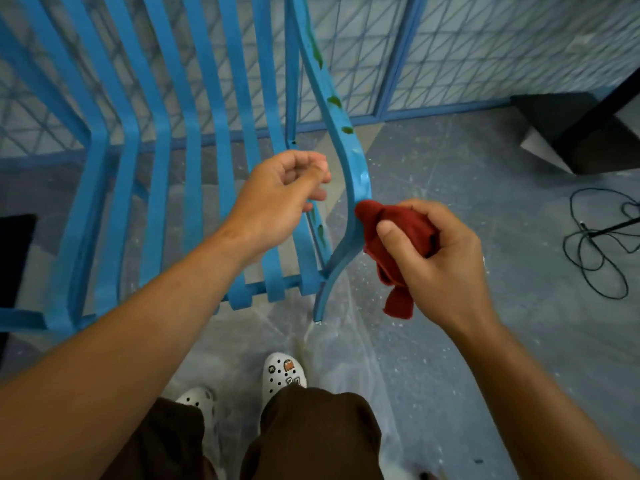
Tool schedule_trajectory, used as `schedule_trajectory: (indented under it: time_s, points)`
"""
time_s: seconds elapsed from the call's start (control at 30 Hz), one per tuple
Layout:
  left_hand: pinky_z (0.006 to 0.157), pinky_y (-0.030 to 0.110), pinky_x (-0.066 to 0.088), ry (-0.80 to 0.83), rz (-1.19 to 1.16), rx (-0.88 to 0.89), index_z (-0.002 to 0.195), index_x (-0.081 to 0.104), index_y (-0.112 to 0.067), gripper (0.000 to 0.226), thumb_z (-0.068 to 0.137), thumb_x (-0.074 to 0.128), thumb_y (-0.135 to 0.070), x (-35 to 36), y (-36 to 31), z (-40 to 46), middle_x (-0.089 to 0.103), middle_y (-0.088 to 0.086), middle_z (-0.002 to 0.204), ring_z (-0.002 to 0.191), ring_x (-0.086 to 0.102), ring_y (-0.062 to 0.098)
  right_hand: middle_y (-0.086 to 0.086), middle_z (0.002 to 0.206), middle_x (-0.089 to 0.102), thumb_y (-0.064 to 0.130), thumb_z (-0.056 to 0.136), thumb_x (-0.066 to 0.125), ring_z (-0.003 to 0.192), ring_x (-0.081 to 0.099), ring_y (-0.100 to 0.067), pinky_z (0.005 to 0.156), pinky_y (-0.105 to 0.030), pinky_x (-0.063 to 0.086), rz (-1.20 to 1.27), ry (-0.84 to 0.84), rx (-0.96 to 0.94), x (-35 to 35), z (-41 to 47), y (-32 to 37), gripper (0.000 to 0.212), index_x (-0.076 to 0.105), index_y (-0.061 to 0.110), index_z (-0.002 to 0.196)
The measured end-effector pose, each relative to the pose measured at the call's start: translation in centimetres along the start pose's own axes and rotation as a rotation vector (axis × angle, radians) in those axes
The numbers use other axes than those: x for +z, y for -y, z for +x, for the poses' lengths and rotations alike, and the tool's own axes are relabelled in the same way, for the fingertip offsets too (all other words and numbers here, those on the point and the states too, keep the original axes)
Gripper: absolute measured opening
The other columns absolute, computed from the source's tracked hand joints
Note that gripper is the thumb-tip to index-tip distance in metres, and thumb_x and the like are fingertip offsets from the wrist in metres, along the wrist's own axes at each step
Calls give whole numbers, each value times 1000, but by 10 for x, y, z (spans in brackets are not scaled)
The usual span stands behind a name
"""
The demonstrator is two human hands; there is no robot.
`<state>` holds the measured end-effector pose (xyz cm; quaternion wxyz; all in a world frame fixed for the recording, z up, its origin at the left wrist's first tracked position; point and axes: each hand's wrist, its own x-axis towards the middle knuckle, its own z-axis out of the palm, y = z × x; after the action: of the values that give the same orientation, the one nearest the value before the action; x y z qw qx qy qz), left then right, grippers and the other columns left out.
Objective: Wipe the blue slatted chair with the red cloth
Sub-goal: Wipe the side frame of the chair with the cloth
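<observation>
The blue slatted chair (194, 140) fills the upper left, its curved right side rail running down the middle with green smears on it. My right hand (440, 258) grips the bunched red cloth (391, 237), whose top end touches the outer edge of that rail. A loose corner of the cloth hangs below my palm. My left hand (280, 199) hovers over the seat's rightmost slats with fingers curled and thumb against the forefinger; nothing shows between them.
A clear plastic sheet (346, 358) covers the grey floor under the chair's front leg. A coiled black cable (599, 244) lies at the right, and a dark stand base (568, 133) sits at the upper right. A blue-framed wire grid panel (450, 53) stands behind. My white clogs (285, 372) are below.
</observation>
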<state>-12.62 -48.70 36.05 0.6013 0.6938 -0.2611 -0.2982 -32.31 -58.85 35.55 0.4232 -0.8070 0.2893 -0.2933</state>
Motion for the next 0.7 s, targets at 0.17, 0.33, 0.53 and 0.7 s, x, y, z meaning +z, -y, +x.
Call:
schedule_trajectory:
  time_s: [0.17, 0.33, 0.53, 0.7]
  points:
    - [82, 27, 60, -24, -24, 30, 114, 68, -22, 18, 104, 56, -31, 8, -3, 15, 76, -5, 105, 91, 75, 12, 14, 100, 66, 46, 92, 72, 95, 66, -8, 83, -41, 59, -89, -83, -64, 18, 39, 4, 16, 67, 38, 104]
    - [78, 26, 58, 9, -96, 5, 111, 72, -20, 25, 106, 52, -34, 13, 0, 23, 77, -3, 108, 93, 75, 16, 17, 95, 64, 37, 95, 70, 91, 63, 1, 83, -26, 56, -102, -91, -53, 43, 76, 11, 17, 62, 31, 109]
    - [78, 30, 56, 40, -248, -59, 113, 71, -17, 31, 106, 49, -37, 7, 3, 30, 75, 2, 113, 92, 76, 23, 15, 88, 60, 31, 99, 69, 77, 61, 13, 64, -11, 48, 14, -167, 29, 54, 74, 8, 24, 57, 13, 110]
    - [79, 31, 58, 79, -295, -86, 114, 70, -14, 32, 106, 48, -37, 6, 5, 33, 75, 3, 112, 93, 75, 25, 12, 90, 63, 42, 101, 61, 80, 64, 2, 65, -16, 51, -25, -166, 53, 63, 41, -17, 22, 53, 23, 108]
